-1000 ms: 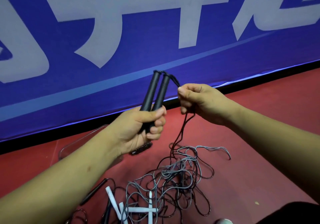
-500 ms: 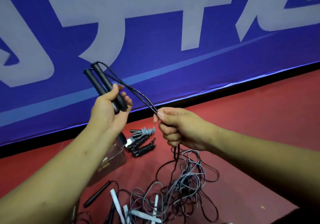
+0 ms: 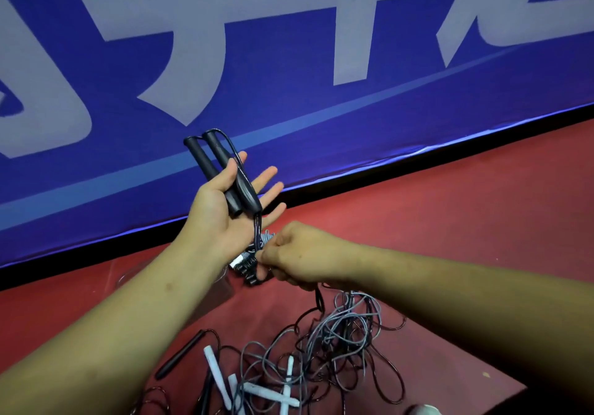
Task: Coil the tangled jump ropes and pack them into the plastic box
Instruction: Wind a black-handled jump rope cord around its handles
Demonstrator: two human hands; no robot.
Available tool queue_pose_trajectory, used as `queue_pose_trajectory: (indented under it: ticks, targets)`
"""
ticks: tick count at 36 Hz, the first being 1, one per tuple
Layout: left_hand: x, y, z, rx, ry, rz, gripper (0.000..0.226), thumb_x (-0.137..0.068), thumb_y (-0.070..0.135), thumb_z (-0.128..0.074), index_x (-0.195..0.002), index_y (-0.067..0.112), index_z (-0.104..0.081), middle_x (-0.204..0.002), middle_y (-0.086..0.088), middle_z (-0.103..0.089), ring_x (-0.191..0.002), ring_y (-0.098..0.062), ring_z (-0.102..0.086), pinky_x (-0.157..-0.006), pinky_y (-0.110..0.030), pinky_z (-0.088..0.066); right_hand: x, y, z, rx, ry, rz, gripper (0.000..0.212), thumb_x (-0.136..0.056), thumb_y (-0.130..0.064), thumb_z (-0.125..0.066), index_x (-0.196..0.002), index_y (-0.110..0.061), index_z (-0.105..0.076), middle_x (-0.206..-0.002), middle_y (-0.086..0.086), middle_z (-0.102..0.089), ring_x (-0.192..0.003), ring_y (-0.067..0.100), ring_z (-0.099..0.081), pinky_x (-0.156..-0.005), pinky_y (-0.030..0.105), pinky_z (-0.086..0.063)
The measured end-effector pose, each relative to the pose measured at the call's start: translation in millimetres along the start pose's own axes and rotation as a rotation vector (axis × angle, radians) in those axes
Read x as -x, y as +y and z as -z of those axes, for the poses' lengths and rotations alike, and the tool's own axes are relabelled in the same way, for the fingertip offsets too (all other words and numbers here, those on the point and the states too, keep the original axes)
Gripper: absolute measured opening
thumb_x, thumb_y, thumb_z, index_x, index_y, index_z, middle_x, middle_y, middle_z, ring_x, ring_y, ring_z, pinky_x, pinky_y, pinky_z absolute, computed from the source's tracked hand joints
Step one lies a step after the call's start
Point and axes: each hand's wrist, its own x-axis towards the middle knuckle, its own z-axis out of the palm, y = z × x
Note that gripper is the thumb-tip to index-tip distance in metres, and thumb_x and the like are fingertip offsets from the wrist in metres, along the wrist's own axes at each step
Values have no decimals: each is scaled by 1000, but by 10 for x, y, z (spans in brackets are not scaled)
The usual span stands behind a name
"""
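- Rope: one black rope is lifted out of the pile, its two handles [image 3: 225, 173] side by side across the left hand [image 3: 221, 218], tips pointing up toward the banner [image 3: 321, 125].
- The left hand is wide, palm up and fingers spread straight. The handles rest on it rather than being clenched, probably so the palm can serve as a former for winding.
- The right hand [image 3: 299, 257] is closed in a pinch on the cord [image 3: 257, 231] just below the handles, keeping that short run taut. That likely lets the first turn lie neatly.
- Below the right hand the cord drops into the tangle [image 3: 337, 334] on the floor [image 3: 450, 237], where grey and dark cords cross and white handles [image 3: 215, 369] lie at the near edge.
- The clear box [image 3: 226, 281] sits on the floor, mostly hidden by the left forearm. Coiled ropes [image 3: 247, 270] show just behind the right hand's fingertips, but I cannot tell whether they are inside it or beside it.
- Judgement: winding has barely begun, and pulling hard could tighten knots in the tangle.
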Motion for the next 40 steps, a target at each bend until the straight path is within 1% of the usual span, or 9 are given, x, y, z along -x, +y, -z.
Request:
queue_pose_trajectory:
  ticks: [3, 7, 12, 18, 24, 28, 33, 38, 40]
  targets:
    - [-6, 25, 8, 7, 29, -33, 22, -100, 33, -53, -117, 24, -64, -94, -8, -75, -86, -26, -74, -80, -42, -57, 41, -33, 58, -3, -27, 51, 28, -100, -18, -48, -83, -3, -67, -54, 3, -41, -41, 12, -30, -38, 18, -22]
    - [-44, 98, 21, 70, 137, -77, 17, -100, 25, -56, -108, 12, -63, -66, -4, -55, -53, -14, -59, -58, -29, -56, 64, -91, 97, -14, -40, 90, 30, -101, -19, -48, -83, -3, -66, -53, 2, -41, -39, 11, -32, -38, 18, -23]
    - [-46, 170, 5, 76, 106, -112, 31, -105, 27, -44, -111, -1, -57, -96, -12, -76, -92, -26, -75, -89, -41, -55, -20, -45, 136, -67, 42, -27, 25, -97, -13, -48, -80, -3, -64, -52, 5, -39, -38, 14, -30, -39, 18, -23]
    - [20, 49, 21, -80, 66, -51, 37, -102, 46, -44, -124, 22, -63, -123, -3, -71, -121, -32, -61, -104, -56, -41, -27, -81, 21, -60, -65, -98, 25, -96, -16, -47, -78, -6, -62, -52, 3, -35, -38, 12, -27, -40, 17, -20]
    - [25, 64, 18, -18, -54, 2, 33, -98, 48, -52, -124, 31, -64, -119, -20, -69, -108, -39, -68, -95, -58, -51, 27, -183, 47, -125, -118, -52, 26, -98, -16, -45, -79, -4, -59, -51, 2, -34, -37, 11, -25, -41, 18, -18]
    - [2, 41, -3, 56, 23, 2, 18, -99, 27, -56, -111, 15, -61, -73, -4, -63, -64, -16, -66, -61, -27, -57, 67, -189, 88, -153, -128, 14, 29, -99, -17, -46, -75, -5, -59, -47, 0, -33, -37, 11, -24, -41, 18, -19]
    - [-29, 45, -17, -322, 121, -121, 14, -96, 6, -57, -109, 10, -56, -62, -5, -46, -44, -11, -43, -42, -18, -39, 94, -284, 249, -173, -46, 117, 31, -96, -12, -50, -66, -13, -50, -52, 1, -30, -40, 13, -25, -43, 22, -22]
    - [-2, 175, -84, -924, 104, -493, 17, -92, 10, -64, -105, 22, -65, -62, -4, -52, -51, -18, -47, -51, -27, -46, 155, -224, 502, -240, -144, 153, 14, -93, -3, -55, -82, -10, -53, -63, 5, -41, -60, 26, -63, -71, 39, -47]
    - [-14, 234, -52, -995, 96, -551, 17, -92, 11, -64, -104, 24, -65, -62, -3, -52, -52, -19, -47, -58, -32, -47, 142, -106, 552, -139, -205, 45, 6, -96, -5, -54, -93, -10, -55, -59, 5, -47, -53, 22, -62, -63, 33, -46]
